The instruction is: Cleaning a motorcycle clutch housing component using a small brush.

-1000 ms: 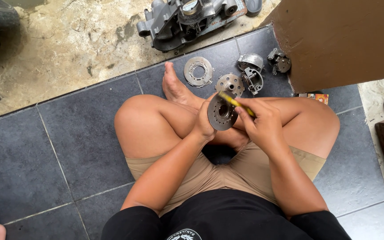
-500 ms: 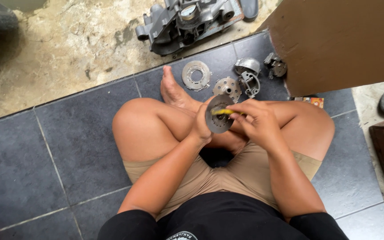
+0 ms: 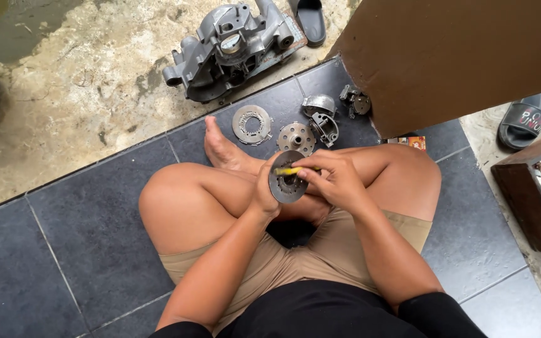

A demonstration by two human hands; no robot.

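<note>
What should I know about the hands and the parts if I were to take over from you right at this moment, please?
Left hand: grips the round metal disc by its edge, above the crossed legs.
Right hand: holds a yellow tool against the disc's face.
On the tiles ahead: a flat ring plate, a holed hub and a small curved housing. The grey engine casing sits on the concrete beyond.
Done: these parts lie separated.
Left: the disc is in hand, not yet set down.
</note>
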